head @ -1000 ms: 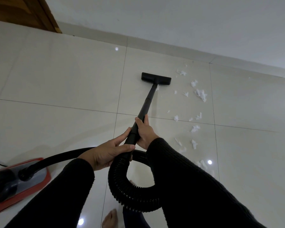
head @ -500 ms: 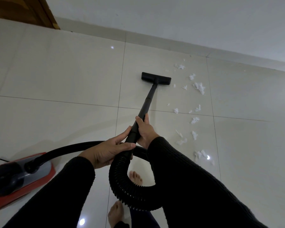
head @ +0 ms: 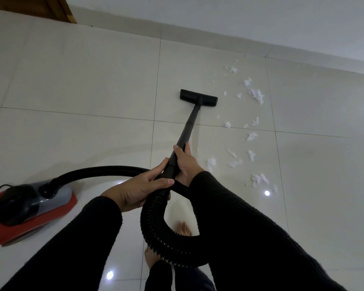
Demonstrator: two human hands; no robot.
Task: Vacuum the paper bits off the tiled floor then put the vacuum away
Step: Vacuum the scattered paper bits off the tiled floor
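Item: vacuuming in progress, paper still on the floor.

Left hand (head: 139, 191): wrapped round the lower end of the wand (head: 185, 135) where the ribbed hose (head: 156, 225) joins it, probably to steady the joint and carry the hose's weight.

Right hand (head: 184, 162): gripping the wand just above the left, thumb lying along the tube, likely the steering grip. The 2 hands sit close together on the same tube.

Floor head (head: 198, 98): flat on the tiled floor (head: 93, 80), at the far end of the wand, just left of the nearest scraps.

Paper bits (head: 255, 95): white torn scraps strung in a loose line from near the wall (head: 219, 15) back toward the person, all to the right of the wand, none under the head. By my reading most of the pickup remains.

Vacuum body (head: 29, 208): red and grey, on the floor at left, hose looping from it to the hands; putting it away is not yet due.

Bare feet (head: 184, 228): partly visible behind the hose loop.
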